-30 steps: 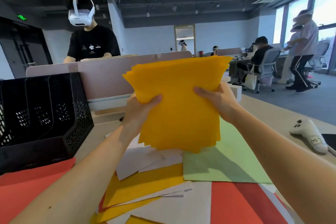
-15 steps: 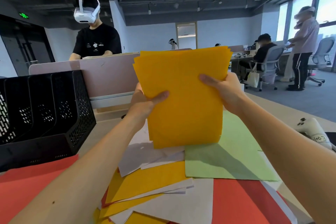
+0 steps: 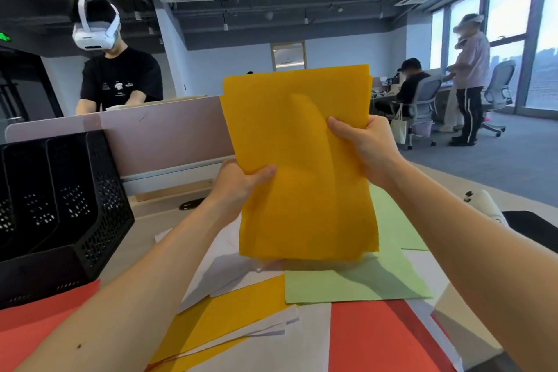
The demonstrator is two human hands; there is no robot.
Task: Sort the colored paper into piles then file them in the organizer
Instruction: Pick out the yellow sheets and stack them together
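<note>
An open-plan office, with a pale desk (image 3: pixel 157 217) in front of me and a low pink partition (image 3: pixel 169 136) beyond it. A person in a white headset (image 3: pixel 117 81) stands behind the partition.

I hold a stack of yellow paper (image 3: pixel 302 160) upright above the desk, gripped by both hands. My left hand (image 3: pixel 238 187) pinches the stack's left edge low down, thumb across the front, fingers hidden behind. My right hand (image 3: pixel 362 145) pinches the right edge higher up, thumb on the front. The front sheet bows between my hands. The bottom edge hangs close over the loose sheets below, and I cannot tell whether it touches them.

I judge the sorting to be only partly done. Many yellows are gathered in my grip, but the desk beneath holds a mixed spread: a green sheet (image 3: pixel 356 284), red sheets (image 3: pixel 377 338), white sheets (image 3: pixel 229 269), and a loose yellow sheet (image 3: pixel 229 308) among them.

The black mesh organizer (image 3: pixel 60 205) stands to my left, well apart from the stack. No paper shows in its slots, so filing seems not yet begun.
</note>
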